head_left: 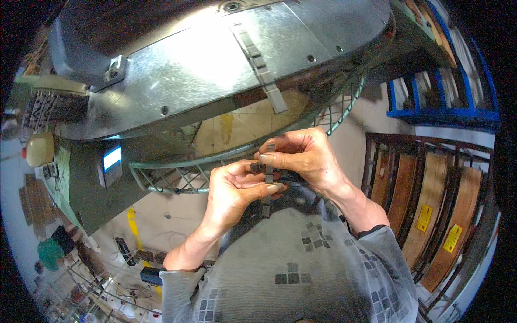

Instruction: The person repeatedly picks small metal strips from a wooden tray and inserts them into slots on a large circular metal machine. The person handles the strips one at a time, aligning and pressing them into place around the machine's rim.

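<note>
Close in front of my body, both hands pinch a narrow dark metal strip (269, 175) that looks segmented. It stands roughly upright between them. My right hand (308, 160) is closed on its upper part, thumb and index finger pressed together. Lower down, my left hand (230, 195) is closed on it between thumb and fingers. A short piece shows below the left thumb; the fingers hide other parts. Beyond my hands, a similar segmented metal strip (257, 64) lies across the shiny metal machine table (215, 70), its near end sticking out past the edge.
A curved green rail (194, 157) runs between me and the machine. At left are a small lit screen (112, 159) and dark metal blocks (51, 110). Wooden boards (431, 188) stand in a dark rack at right, below a blue rack (441, 114).
</note>
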A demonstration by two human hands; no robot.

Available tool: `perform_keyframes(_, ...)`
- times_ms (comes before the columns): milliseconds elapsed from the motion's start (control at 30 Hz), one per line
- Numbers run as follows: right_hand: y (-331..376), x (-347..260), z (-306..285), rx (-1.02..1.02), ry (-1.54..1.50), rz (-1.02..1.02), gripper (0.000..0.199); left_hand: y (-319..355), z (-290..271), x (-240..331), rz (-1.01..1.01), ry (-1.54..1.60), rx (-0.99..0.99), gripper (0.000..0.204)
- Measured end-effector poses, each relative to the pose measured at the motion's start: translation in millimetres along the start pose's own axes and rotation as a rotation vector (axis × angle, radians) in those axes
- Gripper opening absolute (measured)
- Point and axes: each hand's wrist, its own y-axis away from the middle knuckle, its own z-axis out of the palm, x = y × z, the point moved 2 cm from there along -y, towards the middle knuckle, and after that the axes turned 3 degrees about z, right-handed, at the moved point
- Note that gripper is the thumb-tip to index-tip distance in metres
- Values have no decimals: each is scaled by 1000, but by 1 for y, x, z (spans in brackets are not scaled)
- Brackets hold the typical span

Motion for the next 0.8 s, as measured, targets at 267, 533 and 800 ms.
perform_keyframes(267, 18, 10, -16, 62, 44, 43, 18, 3, 16, -11, -101, -2, -51, 30)
perform_keyframes(533, 39, 21, -32, 140, -51, -34, 16, -3, 34, -23, -151, 47, -137, 29)
perform_keyframes(800, 52, 25, -42, 173, -89, -43, 16, -7, 46, -28, -186, 46, -165, 28)
